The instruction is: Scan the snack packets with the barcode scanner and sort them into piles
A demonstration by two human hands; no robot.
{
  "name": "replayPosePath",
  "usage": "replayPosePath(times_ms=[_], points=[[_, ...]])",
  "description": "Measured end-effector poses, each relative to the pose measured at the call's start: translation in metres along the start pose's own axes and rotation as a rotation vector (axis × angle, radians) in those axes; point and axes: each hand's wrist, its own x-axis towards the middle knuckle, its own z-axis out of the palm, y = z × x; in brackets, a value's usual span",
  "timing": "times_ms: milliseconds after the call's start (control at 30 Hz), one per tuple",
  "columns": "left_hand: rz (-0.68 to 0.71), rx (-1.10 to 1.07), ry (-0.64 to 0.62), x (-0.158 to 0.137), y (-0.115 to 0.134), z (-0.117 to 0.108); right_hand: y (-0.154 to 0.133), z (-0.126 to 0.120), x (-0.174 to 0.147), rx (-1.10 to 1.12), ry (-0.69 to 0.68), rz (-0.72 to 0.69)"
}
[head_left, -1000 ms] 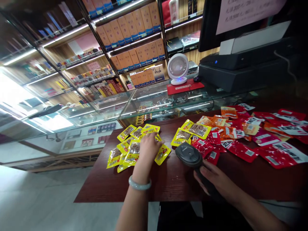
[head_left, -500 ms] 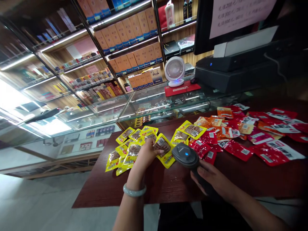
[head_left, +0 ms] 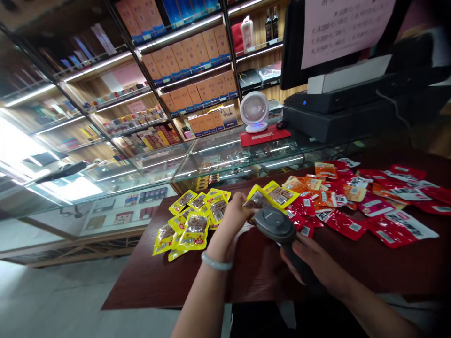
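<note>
My left hand (head_left: 235, 213), with a pale bangle on its wrist, is closed on the edge of a yellow snack packet (head_left: 256, 199). That packet is tilted and slightly bent, and the scanner hides its lower part. In my right hand (head_left: 312, 260) is a dark handheld barcode scanner (head_left: 275, 224), its head pointing to the left, close to the packet. Left of my left hand lies a loose pile of yellow snack packets (head_left: 193, 227) with brown contents showing. Another yellow packet (head_left: 281, 193) rests just beyond the scanner, beside red packets (head_left: 343, 221).
Red and orange packets cover the right of the dark wooden table (head_left: 148, 286). Behind it stands a glass display counter (head_left: 207, 152) with a small white fan (head_left: 254, 111). A monitor (head_left: 292, 47) and a black till unit (head_left: 324, 119) stand at the back right.
My left hand has moved right and slightly up with the yellow packet, away from the yellow pile. The blue light on the scanner's top no longer shows. My right hand has barely moved.
</note>
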Motion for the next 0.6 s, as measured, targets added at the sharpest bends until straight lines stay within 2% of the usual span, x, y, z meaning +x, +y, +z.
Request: replayPosePath(times_ms=[67,133,167,233,300,367,467,600], points=[[0.046,-0.226,-0.089,0.014,0.003,0.012,0.001,-0.003,-0.001,0.019,0.041,0.021],[0.086,-0.247,-0.113,0.022,0.0,0.013,0.002,-0.007,-0.002,0.039,0.076,0.05],[0.08,-0.14,-0.074,0.023,-0.004,0.007,0.002,-0.008,-0.003,0.048,0.085,0.06],[-0.004,0.243,0.098,0.02,-0.017,-0.014,0.003,-0.011,-0.005,0.067,0.092,0.068],[-0.184,0.617,0.265,0.013,-0.033,-0.04,0.005,-0.012,-0.005,0.078,0.081,0.065],[-0.334,0.813,0.303,0.008,-0.048,-0.061,0.006,-0.012,-0.004,0.071,0.057,0.06],[-0.424,0.876,0.237,0.007,-0.065,-0.075,0.008,-0.008,0.0,0.023,0.013,0.052],[-0.396,0.851,0.166,0.015,-0.074,-0.073,0.011,-0.007,0.0,-0.056,-0.018,0.044]])
